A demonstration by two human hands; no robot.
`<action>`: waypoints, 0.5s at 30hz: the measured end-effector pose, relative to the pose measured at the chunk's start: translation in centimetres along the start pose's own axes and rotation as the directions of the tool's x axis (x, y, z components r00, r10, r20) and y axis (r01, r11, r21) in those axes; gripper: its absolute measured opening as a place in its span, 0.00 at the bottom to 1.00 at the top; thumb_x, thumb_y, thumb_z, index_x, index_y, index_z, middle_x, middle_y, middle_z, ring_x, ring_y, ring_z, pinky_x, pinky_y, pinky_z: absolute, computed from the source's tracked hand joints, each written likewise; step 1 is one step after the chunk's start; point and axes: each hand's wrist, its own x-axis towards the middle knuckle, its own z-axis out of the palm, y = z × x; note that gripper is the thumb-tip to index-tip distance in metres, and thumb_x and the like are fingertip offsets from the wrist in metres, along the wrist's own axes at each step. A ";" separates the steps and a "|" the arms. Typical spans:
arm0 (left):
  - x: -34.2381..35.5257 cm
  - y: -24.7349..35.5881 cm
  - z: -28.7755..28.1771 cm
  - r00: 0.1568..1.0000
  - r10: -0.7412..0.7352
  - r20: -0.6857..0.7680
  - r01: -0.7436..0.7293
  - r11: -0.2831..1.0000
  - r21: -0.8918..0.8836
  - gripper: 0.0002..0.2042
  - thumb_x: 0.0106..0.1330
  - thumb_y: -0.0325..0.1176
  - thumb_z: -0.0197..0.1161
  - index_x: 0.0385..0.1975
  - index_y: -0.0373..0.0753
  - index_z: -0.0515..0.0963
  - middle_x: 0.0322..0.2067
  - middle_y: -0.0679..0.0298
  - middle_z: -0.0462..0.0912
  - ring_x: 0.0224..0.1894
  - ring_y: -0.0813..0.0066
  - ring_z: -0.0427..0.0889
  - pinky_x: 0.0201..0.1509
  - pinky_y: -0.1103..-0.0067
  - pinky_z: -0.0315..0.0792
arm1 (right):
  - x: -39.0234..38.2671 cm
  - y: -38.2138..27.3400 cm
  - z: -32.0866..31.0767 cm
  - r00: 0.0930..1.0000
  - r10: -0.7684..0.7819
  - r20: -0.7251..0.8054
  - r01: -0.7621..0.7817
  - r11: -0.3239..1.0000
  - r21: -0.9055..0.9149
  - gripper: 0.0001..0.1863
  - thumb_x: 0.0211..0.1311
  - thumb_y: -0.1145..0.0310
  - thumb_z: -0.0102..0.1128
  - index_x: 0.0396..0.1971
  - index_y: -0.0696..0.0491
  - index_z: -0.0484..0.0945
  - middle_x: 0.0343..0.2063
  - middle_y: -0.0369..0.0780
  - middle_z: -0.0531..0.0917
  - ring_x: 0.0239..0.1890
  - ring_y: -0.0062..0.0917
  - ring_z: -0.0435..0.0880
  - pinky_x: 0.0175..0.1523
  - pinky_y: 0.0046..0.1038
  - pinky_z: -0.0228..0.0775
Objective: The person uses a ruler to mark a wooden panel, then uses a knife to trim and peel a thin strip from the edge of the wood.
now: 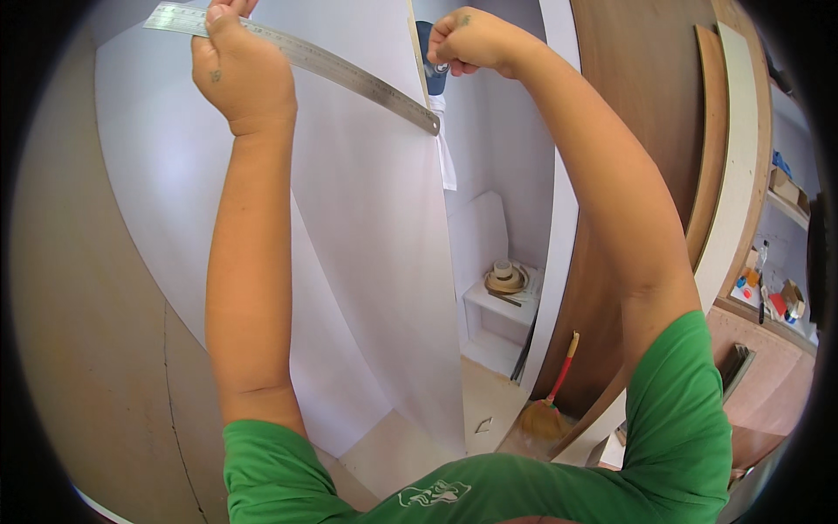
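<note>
A long steel ruler (349, 80) lies slantwise across the upper part of a tall white panel (367, 201). My raised left hand (246, 77) grips it toward its left end, thumb on the face and some fingers out of sight at the picture's top. The ruler's rounded, holed end reaches the panel's right edge. Just beyond that edge is my right hand (478, 40), its fingers curled in. Whatever it may hold is hidden. Behind its fingers hang a dark blue item (425, 39) and a white cloth (448, 153).
Inside the white cabinet, a low white ledge (499, 301) bears coiled strips (506, 278) and a tape roll. A broom (546, 417) leans against the brown panel at right. Long boards (736, 131) stand beyond my right arm, near shelves with small items. A bent metal piece (484, 425) lies below.
</note>
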 end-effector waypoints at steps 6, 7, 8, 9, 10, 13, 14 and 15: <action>0.9 0.4 -0.5 1.000 0.027 0.007 -0.028 0.999 0.036 0.22 0.78 0.36 0.37 0.59 0.25 0.70 0.58 0.50 0.82 0.65 0.66 0.76 0.70 0.72 0.64 | -1.4 -0.8 0.2 0.987 -0.052 -0.153 0.046 0.998 -0.049 0.09 0.63 0.66 0.66 0.28 0.56 0.83 0.20 0.37 0.82 0.21 0.22 0.79 0.30 0.27 0.70; 0.6 0.4 -0.3 1.000 0.021 0.003 -0.021 0.999 0.033 0.22 0.78 0.36 0.37 0.59 0.25 0.70 0.58 0.50 0.83 0.65 0.67 0.76 0.70 0.72 0.63 | -0.8 0.0 0.3 0.976 -0.104 -0.191 0.098 0.994 -0.038 0.09 0.63 0.68 0.65 0.27 0.58 0.83 0.19 0.38 0.82 0.20 0.24 0.79 0.28 0.29 0.71; 0.7 0.5 -0.5 1.000 0.021 -0.003 -0.021 0.999 0.041 0.22 0.78 0.36 0.37 0.59 0.25 0.70 0.58 0.51 0.83 0.65 0.67 0.76 0.70 0.72 0.63 | -0.6 -0.5 0.8 0.980 -0.089 -0.180 0.089 0.996 -0.005 0.09 0.63 0.68 0.65 0.26 0.58 0.83 0.19 0.38 0.82 0.20 0.25 0.79 0.28 0.29 0.71; 0.8 0.5 -0.7 1.000 0.024 0.006 -0.025 0.999 0.040 0.22 0.78 0.36 0.38 0.59 0.25 0.71 0.58 0.51 0.83 0.65 0.67 0.76 0.70 0.72 0.63 | -0.4 -1.1 1.4 0.983 -0.074 -0.168 0.080 0.996 0.029 0.09 0.62 0.68 0.66 0.26 0.58 0.83 0.19 0.39 0.82 0.20 0.25 0.80 0.29 0.30 0.72; 0.8 0.4 -0.9 1.000 0.027 0.015 -0.028 0.999 0.039 0.22 0.78 0.36 0.38 0.59 0.25 0.71 0.57 0.52 0.83 0.65 0.67 0.76 0.70 0.72 0.63 | -0.3 -1.6 1.9 0.986 -0.060 -0.156 0.070 0.996 0.062 0.09 0.62 0.68 0.66 0.25 0.57 0.83 0.19 0.39 0.82 0.20 0.26 0.80 0.29 0.31 0.72; 0.3 0.3 -0.6 0.997 0.075 -0.021 -0.073 0.995 0.071 0.25 0.80 0.40 0.41 0.60 0.22 0.71 0.56 0.46 0.83 0.64 0.59 0.77 0.71 0.70 0.64 | -0.1 -1.8 2.4 0.984 -0.070 -0.166 0.068 0.998 -0.017 0.11 0.63 0.66 0.65 0.27 0.58 0.83 0.19 0.40 0.82 0.21 0.27 0.81 0.30 0.31 0.73; 0.2 0.2 -0.7 0.994 0.102 -0.042 -0.098 0.990 0.099 0.27 0.80 0.42 0.43 0.60 0.20 0.71 0.55 0.42 0.82 0.63 0.55 0.78 0.71 0.69 0.64 | -0.1 -2.0 2.4 0.985 -0.072 -0.160 0.070 0.997 -0.019 0.11 0.63 0.66 0.64 0.27 0.58 0.82 0.18 0.40 0.82 0.21 0.27 0.81 0.29 0.32 0.73; 0.3 -0.1 -0.9 0.995 0.098 -0.032 -0.094 0.991 0.092 0.27 0.80 0.43 0.42 0.60 0.19 0.71 0.56 0.42 0.82 0.64 0.55 0.78 0.72 0.68 0.64 | -0.3 -2.1 2.5 0.986 -0.073 -0.153 0.070 0.997 -0.021 0.11 0.64 0.66 0.64 0.27 0.59 0.82 0.18 0.40 0.81 0.21 0.28 0.81 0.29 0.33 0.73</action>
